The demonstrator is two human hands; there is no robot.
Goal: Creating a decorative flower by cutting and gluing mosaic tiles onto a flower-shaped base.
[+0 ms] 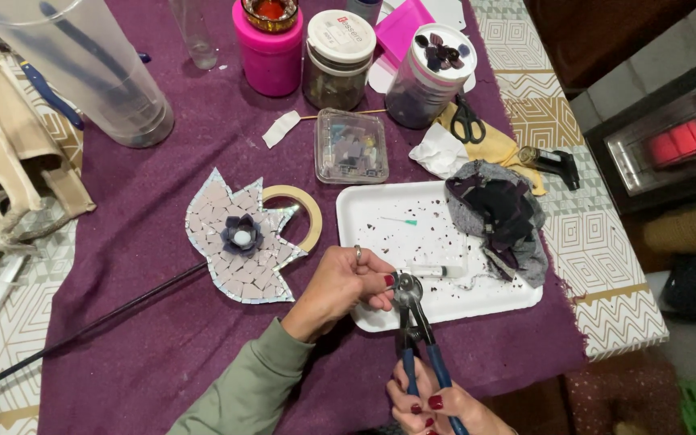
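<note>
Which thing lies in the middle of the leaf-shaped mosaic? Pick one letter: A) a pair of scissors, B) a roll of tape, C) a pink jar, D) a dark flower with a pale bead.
D: a dark flower with a pale centre sits on the mosaic.

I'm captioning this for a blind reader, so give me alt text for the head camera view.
The right hand holds blue-handled nippers while the left hand steadies a small piece at their jaws, above a white tray. A leaf-shaped mosaic lies left on purple cloth.
</note>
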